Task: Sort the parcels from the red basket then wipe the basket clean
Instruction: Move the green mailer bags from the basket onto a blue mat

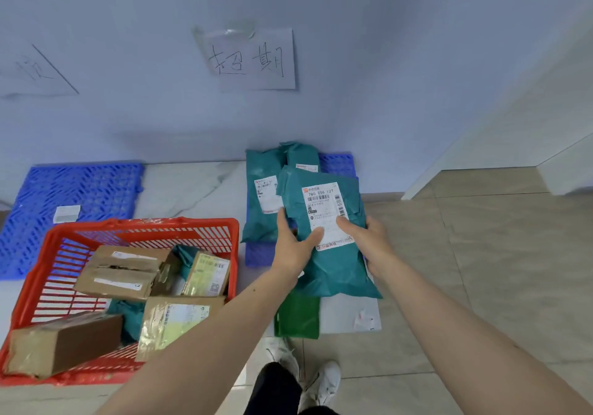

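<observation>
Both my hands hold a teal plastic parcel (330,263) with a white shipping label, up above the floor. My left hand (293,244) grips its left edge with the thumb on the label. My right hand (365,238) grips the right edge, thumb also on the label. Behind it, two teal parcels (261,170) lie on a blue plastic pallet (337,162) against the wall. The red basket (144,226) stands at the left on the floor and holds several cardboard boxes (122,273) and a teal bag.
A second blue pallet (80,190) lies at the far left with a small white label on it. A paper sign (253,61) with handwriting is taped to the wall. A green bag (298,318) and a grey bag (349,315) lie under the held parcel. My shoes (321,379) are below.
</observation>
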Demonstrator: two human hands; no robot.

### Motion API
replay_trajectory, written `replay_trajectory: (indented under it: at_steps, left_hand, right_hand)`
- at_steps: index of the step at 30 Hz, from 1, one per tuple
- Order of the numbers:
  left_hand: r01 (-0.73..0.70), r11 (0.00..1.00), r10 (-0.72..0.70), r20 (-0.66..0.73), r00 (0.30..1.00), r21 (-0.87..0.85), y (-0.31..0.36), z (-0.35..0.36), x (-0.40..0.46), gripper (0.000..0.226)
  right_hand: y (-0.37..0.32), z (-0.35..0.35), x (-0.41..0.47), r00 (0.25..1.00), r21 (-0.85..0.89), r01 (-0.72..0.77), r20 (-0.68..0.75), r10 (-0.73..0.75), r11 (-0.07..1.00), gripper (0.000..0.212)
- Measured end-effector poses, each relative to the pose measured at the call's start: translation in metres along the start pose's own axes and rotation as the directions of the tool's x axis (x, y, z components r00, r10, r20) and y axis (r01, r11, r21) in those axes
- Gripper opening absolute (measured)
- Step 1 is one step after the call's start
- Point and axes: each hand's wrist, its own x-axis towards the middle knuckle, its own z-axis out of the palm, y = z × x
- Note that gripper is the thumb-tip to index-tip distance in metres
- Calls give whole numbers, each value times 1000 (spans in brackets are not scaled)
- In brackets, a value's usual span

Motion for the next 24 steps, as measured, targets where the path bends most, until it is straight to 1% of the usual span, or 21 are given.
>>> replay_trajectory:
  at_steps: [3,4,7,12,16,18,19,22,24]
  left_hand:
    - [19,997,-19,-4,1000,80,-6,15,41,105]
    - [23,995,-24,6,1000,102,-3,20,51,107]
    - [12,990,-18,41,999,137,13,35,80,96]
    - [34,970,-48,54,997,239,15,60,147,105]
    - [17,931,-46,70,996,364,7,82,199,106]
    - [-22,884,-4,54,999,467,0,90,226,101]
    - [-39,843,23,36,999,537,-3,92,239,101]
    - [-77,668,119,-4,993,740,-14,92,277,104]
    - [-83,560,169,-16,985,824,-25,88,304,107]
  right_hand:
    - [-8,-9,25,999,28,-12,-32,13,1000,28]
    - [-11,-11,35,999,36,-13,-38,14,999,27]
    - [-24,-17,65,998,50,-12,-64,15,999,18]
    - [-38,-28,129,991,52,-13,-129,19,999,18]
    - [-34,-41,191,979,36,1,-202,7,999,17]
    - [-26,-47,226,975,21,-5,-223,10,1000,24]
    - [-23,-50,240,973,19,-10,-229,14,1000,26]
    - [-11,-54,285,980,1,-19,-199,18,1000,28]
    - [-2,-53,312,987,-22,-10,-158,6,1000,35]
